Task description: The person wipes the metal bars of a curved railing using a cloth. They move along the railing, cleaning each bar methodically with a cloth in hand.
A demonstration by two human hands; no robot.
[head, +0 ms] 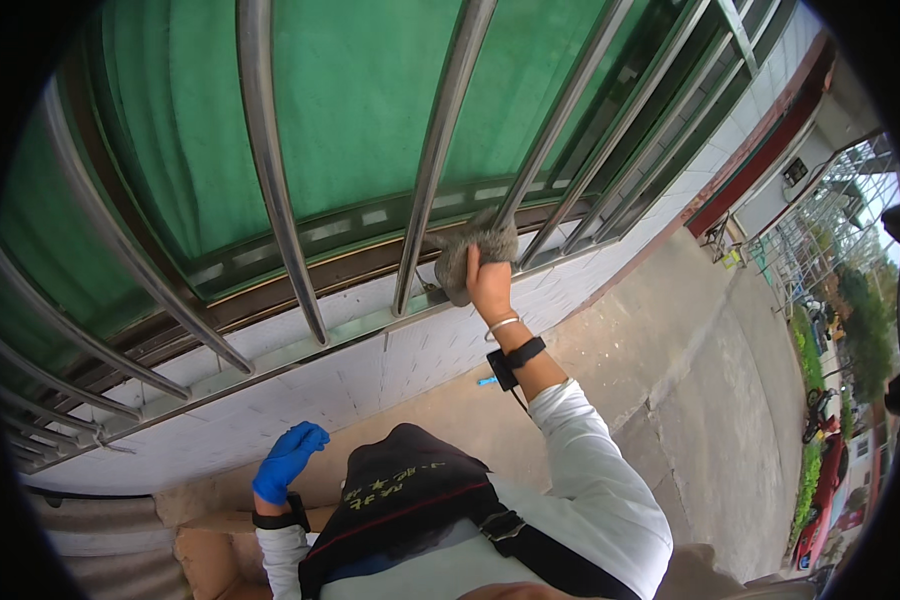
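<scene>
With my right hand (489, 283), which is bare, I hold a grey cloth (461, 259) against the bottom of a metal window bar and the sill. Part of the cloth reaches behind the bar (562, 112). My left hand (289, 459) wears a blue glove and is raised before the tiled wall (292, 397), below the window; its fingers are curled, and whether anything lies inside them is hidden. Behind the bars is a window with green panes (352, 105) and a brown frame (352, 268). A metal rail (360, 324) joins the lower ends of the bars.
A cardboard box (202, 551) stands at the lower left beside corrugated sheets (105, 517). Concrete ground (720, 352) runs along the wall. A small blue object (487, 381) lies near its foot. A red car (825, 502) and plants are at the far right.
</scene>
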